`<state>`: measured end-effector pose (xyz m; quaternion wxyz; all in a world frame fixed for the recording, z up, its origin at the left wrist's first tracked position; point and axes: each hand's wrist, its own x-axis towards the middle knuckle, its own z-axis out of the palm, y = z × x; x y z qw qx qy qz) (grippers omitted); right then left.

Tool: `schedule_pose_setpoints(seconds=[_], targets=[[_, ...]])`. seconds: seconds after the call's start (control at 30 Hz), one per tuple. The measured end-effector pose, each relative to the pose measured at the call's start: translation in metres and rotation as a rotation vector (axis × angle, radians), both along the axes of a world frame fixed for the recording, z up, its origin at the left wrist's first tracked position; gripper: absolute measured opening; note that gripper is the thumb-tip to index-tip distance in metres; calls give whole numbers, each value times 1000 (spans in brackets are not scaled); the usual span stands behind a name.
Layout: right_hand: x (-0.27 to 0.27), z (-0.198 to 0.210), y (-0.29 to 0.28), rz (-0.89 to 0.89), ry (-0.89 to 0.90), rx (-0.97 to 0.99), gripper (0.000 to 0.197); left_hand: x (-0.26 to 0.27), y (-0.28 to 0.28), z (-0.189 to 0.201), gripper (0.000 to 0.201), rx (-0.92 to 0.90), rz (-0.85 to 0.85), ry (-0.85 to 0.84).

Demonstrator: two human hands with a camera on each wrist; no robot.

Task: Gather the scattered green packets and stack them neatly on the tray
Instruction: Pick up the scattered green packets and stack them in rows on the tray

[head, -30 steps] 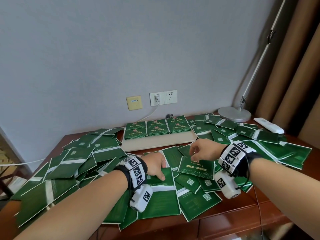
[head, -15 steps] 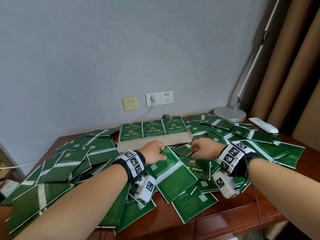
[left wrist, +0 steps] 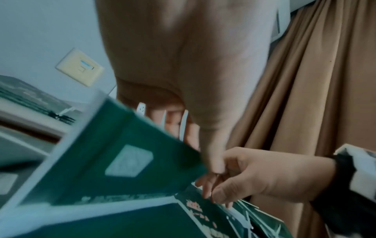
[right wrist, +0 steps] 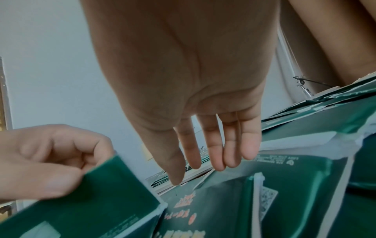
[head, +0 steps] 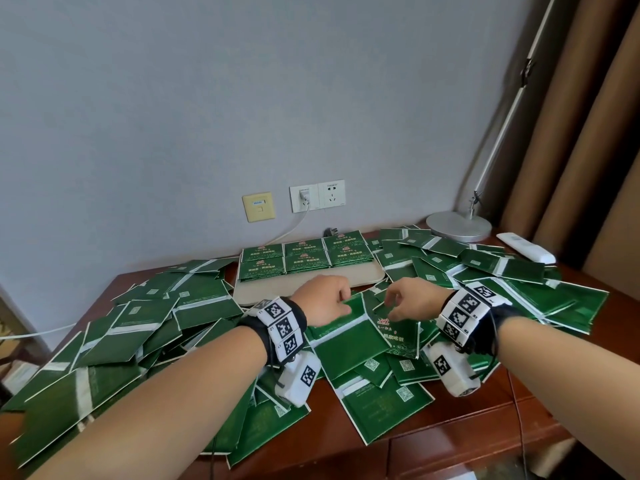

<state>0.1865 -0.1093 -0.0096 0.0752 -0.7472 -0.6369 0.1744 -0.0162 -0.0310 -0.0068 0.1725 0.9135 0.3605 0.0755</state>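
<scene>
Mid-frame, the left hand [head: 323, 299] pinches a lifted packet [head: 346, 336]; the right hand [head: 414, 303], fingers loosely extended, hovers empty over another packet [head: 398, 332].

Lamp base [head: 458, 226], white remote [head: 525, 252], wall sockets [head: 317, 197].

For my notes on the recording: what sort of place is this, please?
Probably a hotel or bedroom desk: a wooden table against a wall with sockets, a desk lamp, and brown curtains.

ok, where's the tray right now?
Head view: the tray sits at the desk's back centre, below the wall sockets, just beyond both hands, with scattered packets either side.
</scene>
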Motion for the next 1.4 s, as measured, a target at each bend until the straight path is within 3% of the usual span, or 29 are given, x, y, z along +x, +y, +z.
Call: schedule_pose_setpoints(seconds=[0.1,0.23,0.37,0.67,0.87,1.1,1.2,1.4], targets=[[0,1,-1,4,-16,-15,35,2,-8,0,33,-199,-60,63],[1,-1,-2,12,-41,-54,40,-4,-6,-6,35,-140,-1,189],[1,-4,-4,27,-52,-95,49,-12,-2,-18,58,-149,51,356],[-2,-9,-2,14,-110,-133,62,-8,-4,-28,61,-169,73,330],[-2,-8,3,-49,-36,-106,51,-10,1,-25,58,-176,90,203],[5,6,27,-51,29,-15,42,-14,28,-10,28,-223,160,-33],[10,15,44,-53,64,33,33,-19,48,-5,24,-280,224,-120],[27,27,85,-63,154,143,46,-33,99,-1,32,-351,334,-266]])
